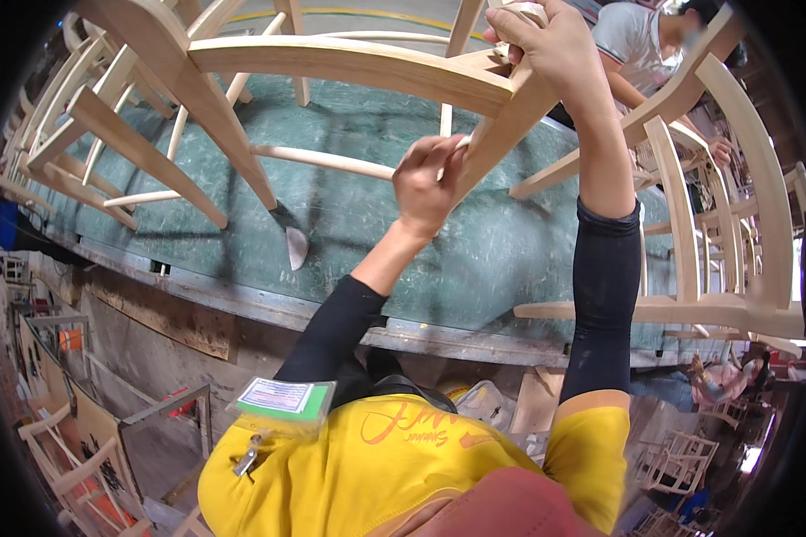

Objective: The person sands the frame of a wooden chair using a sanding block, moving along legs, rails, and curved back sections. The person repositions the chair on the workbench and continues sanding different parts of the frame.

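A bare wooden chair frame [349, 67] stands on the green worktop [367, 259] in front of me, its curved rail running across to a slanting leg [510, 121]. My left hand [427, 183] is closed beside the lower part of that leg, fingers curled around a small whitish piece, of which only an edge shows. Higher up, my right hand [546, 45] wraps over the frame where rail and leg meet. Something whitish shows under its fingers, too covered to name. A pale, half-round scrap [296, 248] lies on the worktop to the left of my left hand.
More unfinished chair frames crowd the worktop on the left [121, 148] and on the right [681, 206]. Across the bench at the upper right is another person [631, 49] in a grey shirt. The worktop's metal front edge [242, 295] runs before my body.
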### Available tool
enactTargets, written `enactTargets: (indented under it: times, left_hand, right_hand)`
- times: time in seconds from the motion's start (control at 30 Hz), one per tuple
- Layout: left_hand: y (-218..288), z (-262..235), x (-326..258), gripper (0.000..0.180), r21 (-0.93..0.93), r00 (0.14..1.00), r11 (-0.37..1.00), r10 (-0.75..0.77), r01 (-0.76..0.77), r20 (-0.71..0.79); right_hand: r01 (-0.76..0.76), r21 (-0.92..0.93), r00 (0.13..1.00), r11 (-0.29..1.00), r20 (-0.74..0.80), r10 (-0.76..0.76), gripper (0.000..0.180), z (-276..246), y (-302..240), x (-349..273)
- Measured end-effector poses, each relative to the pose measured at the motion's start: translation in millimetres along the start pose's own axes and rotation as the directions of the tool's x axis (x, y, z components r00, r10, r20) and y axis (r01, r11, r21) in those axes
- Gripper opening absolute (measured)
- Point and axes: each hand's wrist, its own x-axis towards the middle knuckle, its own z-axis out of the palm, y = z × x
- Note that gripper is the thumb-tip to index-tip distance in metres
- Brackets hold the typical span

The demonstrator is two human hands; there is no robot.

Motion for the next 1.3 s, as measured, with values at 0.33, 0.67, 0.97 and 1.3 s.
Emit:
enactTargets:
  times: [0.33,0.67,0.97,1.3]
  left_hand:
    - [39,7,74,0.023,-0.091,0.955,0.957,0.261,-0.275,-0.140]
    - [57,-23,40,0.028,-0.179,0.990,0.975,0.117,-0.130,-0.082]
    - [36,7,34,0.029,-0.115,0.989,0.983,0.134,-0.140,-0.057]
    - [46,0,62,0.034,-0.189,0.960,0.947,0.231,-0.259,-0.158]
  right_hand:
    - [-0.004,0.091,1.000,0.996,0.027,0.001,0.018,1,-2,-4]
    - [-0.007,0.080,1.000,0.997,-0.001,0.007,0.016,-1,0,-9]
    - [0.074,-0.009,0.997,0.997,-0.035,-0.075,0.019,2,9,-3]
    - [0.068,0.007,0.995,0.998,0.078,-0.068,0.032,-9,42,12]
